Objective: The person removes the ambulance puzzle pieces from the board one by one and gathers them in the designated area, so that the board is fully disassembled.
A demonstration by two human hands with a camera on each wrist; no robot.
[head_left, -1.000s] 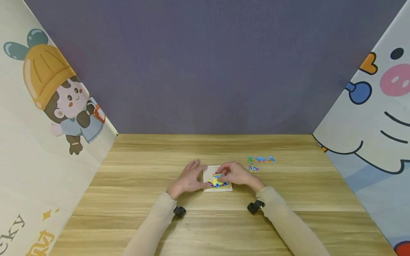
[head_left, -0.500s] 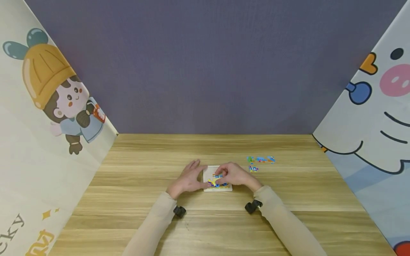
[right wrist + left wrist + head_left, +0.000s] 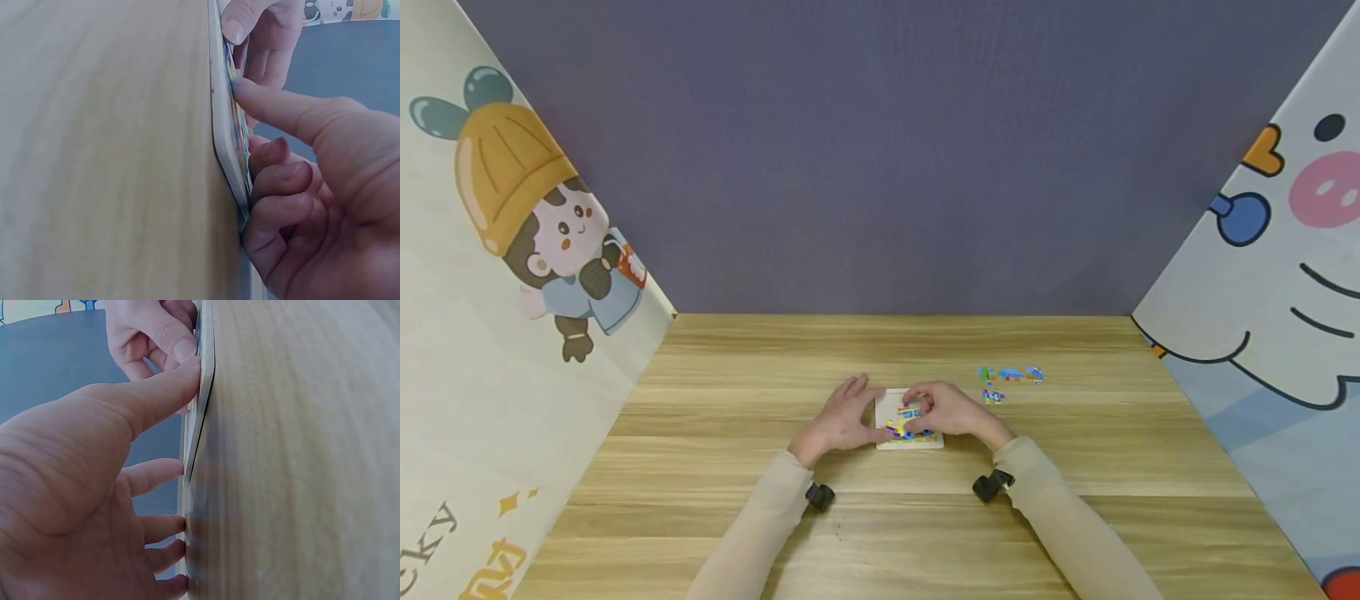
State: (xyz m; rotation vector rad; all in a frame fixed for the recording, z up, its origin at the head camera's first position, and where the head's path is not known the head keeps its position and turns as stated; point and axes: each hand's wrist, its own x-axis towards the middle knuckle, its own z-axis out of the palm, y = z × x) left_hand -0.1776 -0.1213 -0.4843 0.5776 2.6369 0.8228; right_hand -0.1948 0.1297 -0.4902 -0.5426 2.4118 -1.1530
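Observation:
A small white puzzle board (image 3: 887, 404) lies on the wooden table, with a yellow vehicle picture (image 3: 898, 428) in bright puzzle pieces on its face. My left hand (image 3: 844, 419) rests at the board's left side. Its thumb lies on the lower left edge, and its straight fingers spread up beside the board. My right hand (image 3: 953, 408) is over the board's right half. In the right wrist view its thumb (image 3: 294, 111) presses on the colourful face while the other fingers bend in beside the board. Whether a piece is pinched there is hidden.
Several loose colourful pieces (image 3: 1011, 374) form a row to the board's upper right, with another colourful piece (image 3: 993, 397) just below them. A dark panel (image 3: 895, 167) stands behind the table (image 3: 760, 367), and printed side panels flank it.
My right hand has shifted slightly left over the board, and its thumb covers more of the yellow vehicle. The left hand and the board have stayed in place.

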